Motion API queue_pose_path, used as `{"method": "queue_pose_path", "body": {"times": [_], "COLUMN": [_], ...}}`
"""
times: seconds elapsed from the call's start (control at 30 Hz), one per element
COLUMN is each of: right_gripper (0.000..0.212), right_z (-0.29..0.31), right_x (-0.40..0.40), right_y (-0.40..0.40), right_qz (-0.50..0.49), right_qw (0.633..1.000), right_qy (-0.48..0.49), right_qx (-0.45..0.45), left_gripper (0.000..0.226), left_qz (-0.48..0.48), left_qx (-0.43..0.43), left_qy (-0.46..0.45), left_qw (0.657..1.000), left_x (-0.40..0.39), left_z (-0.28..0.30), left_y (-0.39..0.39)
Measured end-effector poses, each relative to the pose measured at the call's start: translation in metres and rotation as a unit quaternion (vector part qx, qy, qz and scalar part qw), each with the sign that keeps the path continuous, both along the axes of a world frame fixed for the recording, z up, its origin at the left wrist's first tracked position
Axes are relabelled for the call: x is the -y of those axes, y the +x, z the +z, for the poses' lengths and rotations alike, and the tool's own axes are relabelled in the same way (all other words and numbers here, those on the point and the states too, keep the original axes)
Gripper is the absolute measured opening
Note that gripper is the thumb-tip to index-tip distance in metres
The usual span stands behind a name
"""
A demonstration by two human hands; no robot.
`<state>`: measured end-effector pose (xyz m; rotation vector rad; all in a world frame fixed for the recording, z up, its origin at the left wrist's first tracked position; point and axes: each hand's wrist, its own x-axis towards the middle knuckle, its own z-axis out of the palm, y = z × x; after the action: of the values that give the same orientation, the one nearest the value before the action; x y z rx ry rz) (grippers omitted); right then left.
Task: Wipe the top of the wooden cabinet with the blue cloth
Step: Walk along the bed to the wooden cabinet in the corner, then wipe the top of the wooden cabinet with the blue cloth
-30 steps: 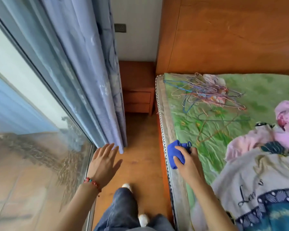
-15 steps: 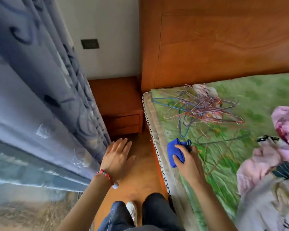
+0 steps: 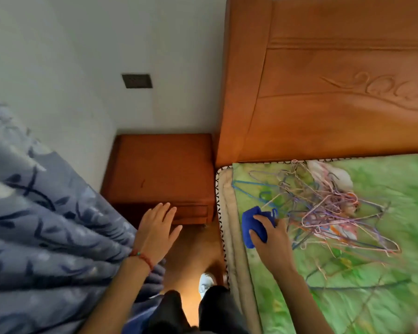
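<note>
Cloth [image 3: 252, 225] is bunched in my right hand [image 3: 272, 239] over the bed [image 3: 348, 285] edge, left hand [image 3: 156, 231] spread and empty before the cabinet [image 3: 162, 167], so I should carry it across and press it flat on the bare top.

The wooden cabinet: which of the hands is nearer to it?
Left. The left hand hovers open by the wooden cabinet front; the right hand, holding the blue cloth, is over the bed.

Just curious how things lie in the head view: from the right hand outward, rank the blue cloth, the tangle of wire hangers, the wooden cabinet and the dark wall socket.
1. Blue cloth: in the right hand.
2. Tangle of wire hangers: beside it on the bed.
3. Wooden cabinet: left, ahead.
4. Dark wall socket: on the wall above.
</note>
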<state>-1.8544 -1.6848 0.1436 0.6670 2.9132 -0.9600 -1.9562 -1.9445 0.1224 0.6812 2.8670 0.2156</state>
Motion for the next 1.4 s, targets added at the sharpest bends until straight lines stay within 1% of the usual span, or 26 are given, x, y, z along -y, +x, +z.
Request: {"method": "queue_pose_path", "body": {"times": [0.07,0.13,0.2,0.3,0.43,0.57,0.67,0.8,1.07,1.23,1.33,1.4], "right_gripper": [0.036,0.035,0.035,0.035,0.036,0.037,0.037,0.036,0.039,0.040,0.041,0.040], "right_z": [-0.003,-0.005,-0.011,-0.029,-0.060,-0.095,-0.124,-0.175,-0.264,-0.309,-0.320,-0.322], "right_x": [-0.009,-0.012,-0.011,-0.007,0.001,0.007,0.009,0.007,0.012,0.014,0.018,0.022], "right_y": [-0.035,-0.067,-0.096,-0.135,-0.181,-0.220,-0.245,-0.270,-0.308,-0.316,-0.317,-0.319], "right_qz": [0.024,0.043,0.055,0.052,0.038,0.002,-0.028,-0.044,-0.059,-0.061,-0.051,-0.051], "right_qw": [1.000,0.999,0.998,0.997,0.997,0.996,0.994,0.992,0.983,0.985,0.990,0.993], "right_qy": [0.000,-0.007,-0.021,-0.044,-0.060,-0.080,-0.087,-0.098,-0.161,-0.144,-0.078,-0.032], "right_qx": [0.001,0.014,0.014,0.021,0.043,0.043,0.064,0.073,0.063,0.077,0.102,0.101], "left_gripper": [0.073,0.065,0.064,0.075,0.070,0.075,0.074,0.073,0.068,0.065,0.058,0.058], "left_qz": [0.023,0.049,0.064,0.072,0.074,0.049,0.033,0.009,0.004,0.001,-0.007,-0.008], "left_qx": [0.004,0.014,0.024,0.041,0.053,0.086,0.104,0.115,0.104,0.092,0.088,0.086], "left_qy": [-0.010,-0.010,-0.015,-0.016,-0.014,-0.023,-0.019,-0.026,-0.030,-0.019,-0.017,-0.025], "left_qw": [1.000,0.999,0.998,0.996,0.996,0.995,0.994,0.993,0.994,0.996,0.996,0.996], "left_x": [-0.004,-0.002,0.001,0.004,0.002,-0.003,-0.009,-0.023,-0.047,-0.059,-0.060,-0.057], "left_z": [0.000,-0.004,-0.010,-0.024,-0.052,-0.086,-0.115,-0.156,-0.246,-0.287,-0.311,-0.324], "left_y": [-0.026,-0.049,-0.069,-0.101,-0.144,-0.185,-0.209,-0.235,-0.268,-0.276,-0.277,-0.277]}}
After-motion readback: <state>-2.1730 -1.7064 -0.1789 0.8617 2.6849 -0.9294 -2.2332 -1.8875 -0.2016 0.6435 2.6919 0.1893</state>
